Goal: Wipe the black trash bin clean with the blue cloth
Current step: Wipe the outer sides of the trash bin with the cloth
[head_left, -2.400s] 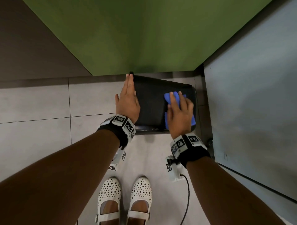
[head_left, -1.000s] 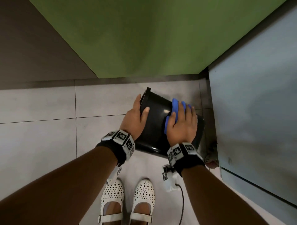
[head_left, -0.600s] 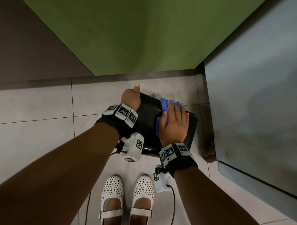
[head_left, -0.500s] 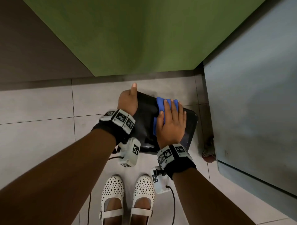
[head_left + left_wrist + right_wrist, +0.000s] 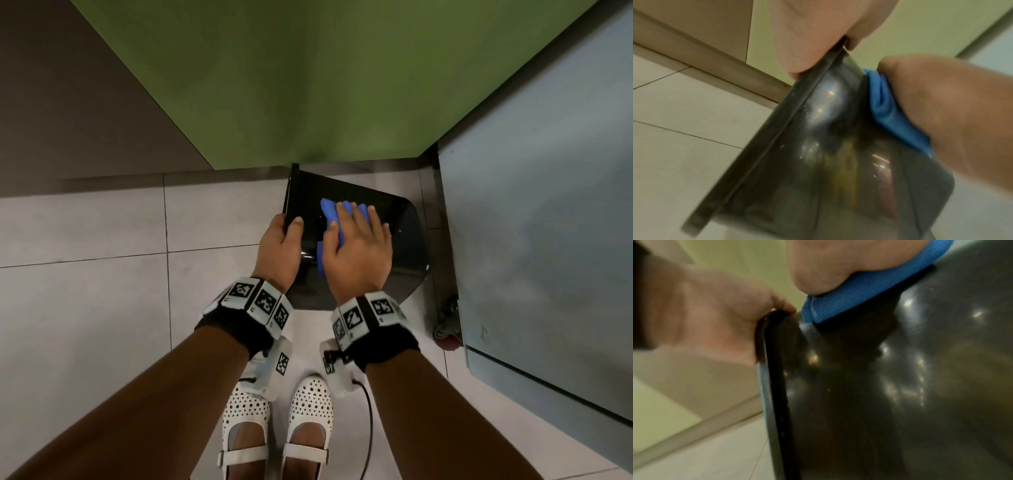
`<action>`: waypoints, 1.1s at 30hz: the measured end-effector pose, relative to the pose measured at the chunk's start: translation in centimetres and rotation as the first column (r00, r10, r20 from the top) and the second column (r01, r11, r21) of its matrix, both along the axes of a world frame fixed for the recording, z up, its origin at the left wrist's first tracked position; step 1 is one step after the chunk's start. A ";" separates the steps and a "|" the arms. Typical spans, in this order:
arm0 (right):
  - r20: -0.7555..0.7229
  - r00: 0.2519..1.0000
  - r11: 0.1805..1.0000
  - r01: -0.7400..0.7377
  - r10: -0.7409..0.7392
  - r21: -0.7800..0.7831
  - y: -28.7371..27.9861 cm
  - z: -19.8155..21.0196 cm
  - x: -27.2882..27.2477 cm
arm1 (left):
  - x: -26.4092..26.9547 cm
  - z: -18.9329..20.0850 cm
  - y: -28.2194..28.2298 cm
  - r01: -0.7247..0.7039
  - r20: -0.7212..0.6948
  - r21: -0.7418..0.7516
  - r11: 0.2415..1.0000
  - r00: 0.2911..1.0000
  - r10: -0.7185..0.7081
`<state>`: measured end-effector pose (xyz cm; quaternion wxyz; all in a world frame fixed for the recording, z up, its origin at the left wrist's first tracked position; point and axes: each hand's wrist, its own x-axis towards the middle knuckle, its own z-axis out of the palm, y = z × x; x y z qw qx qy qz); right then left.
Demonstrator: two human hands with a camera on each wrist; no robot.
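The glossy black trash bin (image 5: pixel 404 246) lies tipped on its side on the tiled floor, its rim facing left. My left hand (image 5: pixel 279 246) grips the bin's rim (image 5: pixel 777 134), thumb on the outer wall and fingers hidden inside. My right hand (image 5: pixel 358 246) lies flat on the folded blue cloth (image 5: pixel 329 212), pressing it against the bin's upper side wall. The cloth (image 5: pixel 892 116) shows under my palm in the left wrist view, and the cloth (image 5: pixel 859 296) bunches under my palm's heel on the bin wall (image 5: pixel 900 386) in the right wrist view.
A green wall panel (image 5: pixel 308 85) stands just behind the bin. A grey cabinet (image 5: pixel 541 222) on a caster wheel (image 5: pixel 445 334) stands close on the right. My white shoes (image 5: pixel 277 428) are below the bin, and a cable (image 5: pixel 368 421) trails by them. Pale floor tiles (image 5: pixel 102 291) stretch to the left.
The bin has been turned, so its rim now faces left and stands higher. My left hand moved from over the bin to gripping its rim. My right hand slid the cloth along the wall.
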<state>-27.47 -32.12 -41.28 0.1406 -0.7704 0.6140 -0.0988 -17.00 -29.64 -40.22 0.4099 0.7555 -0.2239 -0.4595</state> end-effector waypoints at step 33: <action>-0.213 0.961 0.902 -0.070 0.175 0.426 -0.9 -0.9 -0.9 | -2.4 -0.6 2.8 -0.107 0.200 0.153 0.982 0.977 0.076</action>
